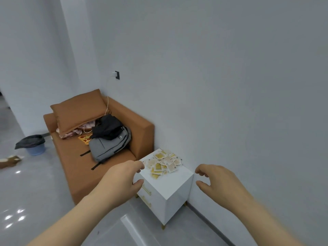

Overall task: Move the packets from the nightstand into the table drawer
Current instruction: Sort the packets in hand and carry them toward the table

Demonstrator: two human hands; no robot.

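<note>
A pile of several small yellow and pale packets (163, 163) lies on the top of a white nightstand (171, 185) that stands in the corner against the wall. My left hand (124, 176) reaches out just left of the nightstand, fingers loosely curled and holding nothing, its fingertips close to the pile's left side. My right hand (214, 181) hovers to the right of the nightstand, fingers relaxed and spread, holding nothing. Both hands are apart from the packets. The nightstand's front shows two drawers with gold handles (146, 189). No table drawer is in view.
An orange sofa (142, 139) stands directly left of the nightstand, carrying a grey backpack (108, 146), a black bag and cushions. A blue bin (35, 147) with a dark liner sits on the glossy grey floor at far left. The white wall runs along the right.
</note>
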